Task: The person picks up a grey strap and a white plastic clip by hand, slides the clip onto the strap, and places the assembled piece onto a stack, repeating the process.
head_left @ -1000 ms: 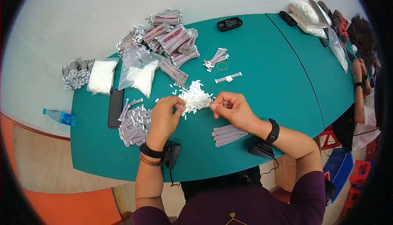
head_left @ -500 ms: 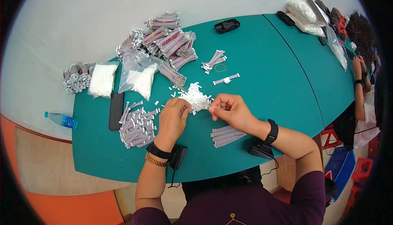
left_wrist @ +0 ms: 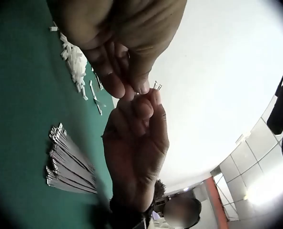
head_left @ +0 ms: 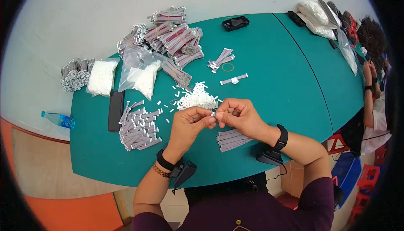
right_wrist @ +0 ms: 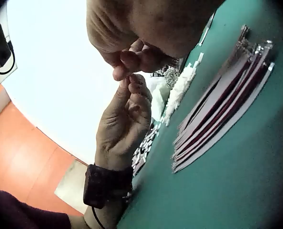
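Both hands meet fingertip to fingertip just below a pile of small white pieces [head_left: 198,98]. The left hand [head_left: 188,126] pinches something small and whitish [head_left: 213,114] between thumb and forefinger. Thumb and curled forefinger of the right hand [head_left: 243,116] pinch at the same spot; thin metallic tips show there in the left wrist view. The fingers hide most of what is held. Under the right hand lies a row of flat grey cables [head_left: 232,140]. Left of the left hand is a heap of grey cables with white ends [head_left: 139,128].
Bundled cables [head_left: 176,39], bags of white pieces [head_left: 102,78] and a black phone [head_left: 115,111] lie back left. A small cable group [head_left: 221,60], a rubber band [head_left: 227,67], a single cable [head_left: 234,80] and a black case [head_left: 235,23] lie farther back. Another person's arms [head_left: 369,81] are far right.
The left hand has moved right from the left side of the white pile to the right hand's fingertips. The right hand has barely moved. Several white pieces have shifted at the pile's left edge.
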Demonstrator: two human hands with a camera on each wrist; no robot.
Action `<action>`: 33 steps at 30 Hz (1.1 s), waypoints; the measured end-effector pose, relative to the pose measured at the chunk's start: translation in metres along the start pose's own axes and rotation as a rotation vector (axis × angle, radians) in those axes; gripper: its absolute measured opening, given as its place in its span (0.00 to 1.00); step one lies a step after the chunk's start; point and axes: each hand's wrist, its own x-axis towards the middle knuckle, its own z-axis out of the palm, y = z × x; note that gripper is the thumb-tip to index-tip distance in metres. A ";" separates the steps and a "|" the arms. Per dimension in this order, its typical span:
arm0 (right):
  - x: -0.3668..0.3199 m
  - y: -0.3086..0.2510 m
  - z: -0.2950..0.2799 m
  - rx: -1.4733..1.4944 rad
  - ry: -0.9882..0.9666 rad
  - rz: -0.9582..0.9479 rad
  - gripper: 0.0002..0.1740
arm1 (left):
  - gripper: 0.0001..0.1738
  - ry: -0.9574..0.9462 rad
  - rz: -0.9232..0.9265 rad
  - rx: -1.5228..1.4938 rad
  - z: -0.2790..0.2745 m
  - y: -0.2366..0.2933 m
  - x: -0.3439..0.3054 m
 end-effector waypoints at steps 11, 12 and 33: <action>0.001 0.009 -0.001 -0.008 -0.003 0.032 0.05 | 0.08 -0.016 -0.010 -0.168 -0.004 -0.007 -0.001; 0.001 0.010 0.000 -0.001 -0.001 0.029 0.05 | 0.08 -0.023 -0.001 -0.185 -0.004 -0.009 -0.001; 0.002 0.008 -0.005 -0.061 -0.058 0.043 0.04 | 0.09 -0.043 -0.125 -0.268 -0.006 0.000 -0.001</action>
